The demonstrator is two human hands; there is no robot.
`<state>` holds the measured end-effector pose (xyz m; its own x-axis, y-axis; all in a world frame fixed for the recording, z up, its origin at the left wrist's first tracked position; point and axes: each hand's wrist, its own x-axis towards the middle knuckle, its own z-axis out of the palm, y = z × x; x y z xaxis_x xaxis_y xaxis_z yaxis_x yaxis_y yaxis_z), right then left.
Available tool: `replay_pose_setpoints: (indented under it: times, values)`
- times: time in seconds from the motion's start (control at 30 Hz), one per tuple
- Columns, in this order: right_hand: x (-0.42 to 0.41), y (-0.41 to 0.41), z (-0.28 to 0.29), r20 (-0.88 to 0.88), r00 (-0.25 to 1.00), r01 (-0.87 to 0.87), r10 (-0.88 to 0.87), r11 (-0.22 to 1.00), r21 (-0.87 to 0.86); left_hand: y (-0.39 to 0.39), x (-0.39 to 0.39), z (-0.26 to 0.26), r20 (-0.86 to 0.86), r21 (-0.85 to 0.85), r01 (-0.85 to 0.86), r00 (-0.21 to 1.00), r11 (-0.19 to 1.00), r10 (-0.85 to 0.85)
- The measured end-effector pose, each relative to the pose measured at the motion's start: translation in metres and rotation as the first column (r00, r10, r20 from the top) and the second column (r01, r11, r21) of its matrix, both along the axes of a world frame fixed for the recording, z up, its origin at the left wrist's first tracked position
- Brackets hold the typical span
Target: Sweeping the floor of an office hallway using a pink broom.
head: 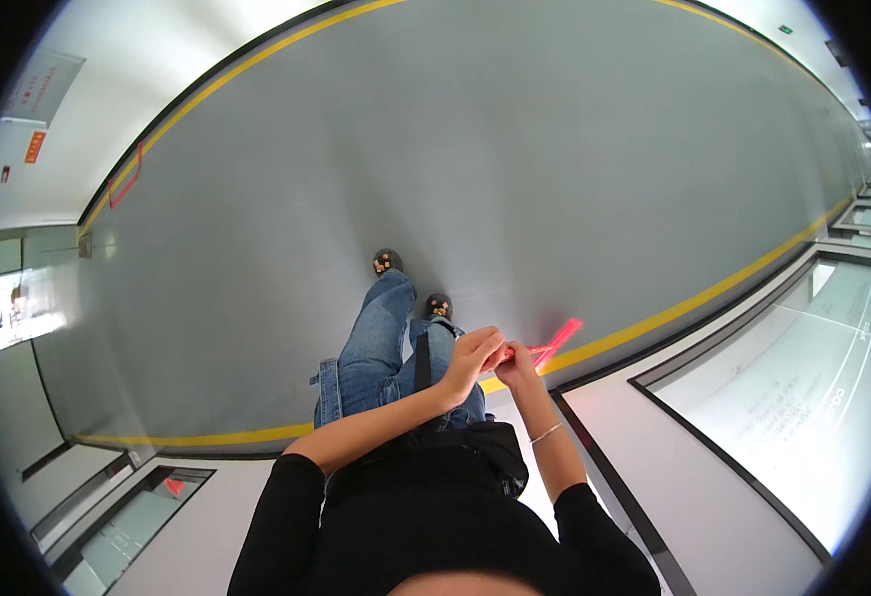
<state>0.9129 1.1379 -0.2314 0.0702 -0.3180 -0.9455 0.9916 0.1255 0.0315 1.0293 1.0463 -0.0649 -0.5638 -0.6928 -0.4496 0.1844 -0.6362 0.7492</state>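
Both hands meet in front of my right thigh, around a bright red strip that may be ribbon or tape; its material is not clear. My left hand is curled with the fingers closed on one part of it. Right beside it, my right hand pinches the strip, and a thin bracelet circles that wrist. The longer end sticks out past the right hand, folded and slightly blurred. Some of the red strip is hidden inside the fingers.
I stand on a grey floor bordered by yellow lines. A wall with a large glass window is close on my right. A black bag hangs at my waist. Glass doors are at the far left.
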Motion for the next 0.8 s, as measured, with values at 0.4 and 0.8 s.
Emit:
replay_pose_setpoints:
  times: [0.4,0.8]
  values:
    - [0.147,-0.226,0.016,0.042,0.875,-0.469,0.482,0.867,-0.17,-0.151,0.125,0.03,0.248,-0.155,-0.637,0.715,0.755,0.653]
    - [0.282,-0.359,0.078,-0.078,0.646,-0.717,0.76,0.569,-0.403,-0.2,0.197,0.096,0.355,-0.502,-0.646,0.453,0.576,0.818]
